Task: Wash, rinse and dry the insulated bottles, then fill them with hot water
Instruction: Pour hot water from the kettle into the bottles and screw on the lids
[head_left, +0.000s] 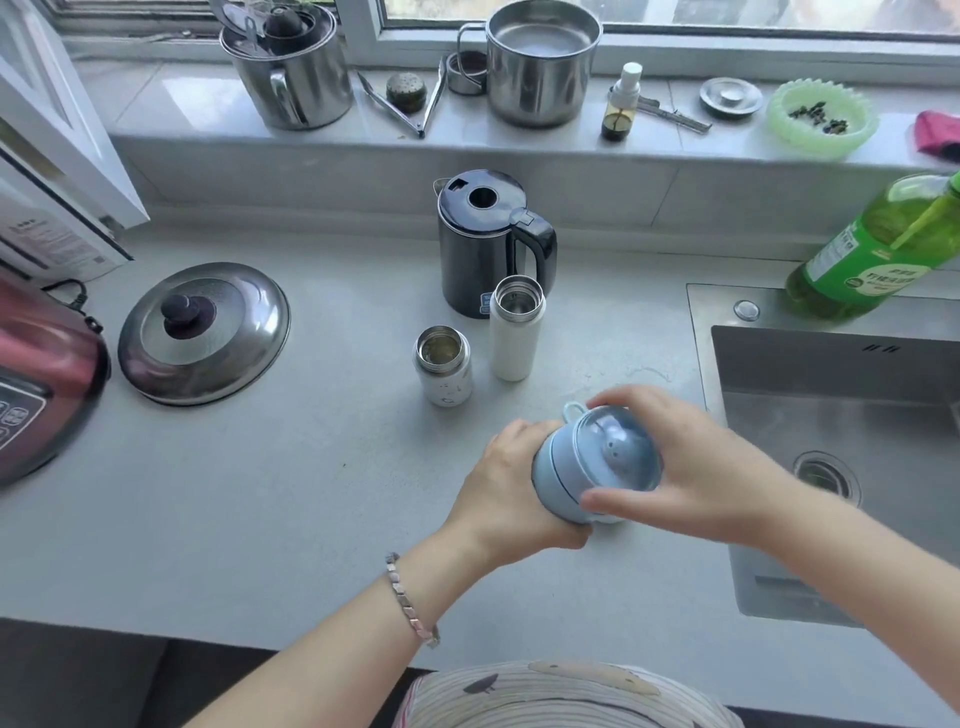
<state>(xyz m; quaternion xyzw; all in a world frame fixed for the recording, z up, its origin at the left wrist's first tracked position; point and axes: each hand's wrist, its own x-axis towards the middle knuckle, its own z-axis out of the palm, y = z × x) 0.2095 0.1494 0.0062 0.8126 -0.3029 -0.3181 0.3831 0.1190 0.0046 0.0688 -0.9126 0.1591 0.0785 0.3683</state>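
A light blue insulated bottle with a clear domed lid stands over the grey counter near the front. My left hand grips its body from the left. My right hand curls over the domed lid from the right. Behind them stand two lidless bottles: a short white one and a taller white one. A dark electric kettle with its lid down sits just behind the tall bottle.
A steel sink lies to the right, with a green detergent bottle at its back corner. A steel pot lid and a red cooker sit on the left. Steel pots, tongs and small items line the windowsill.
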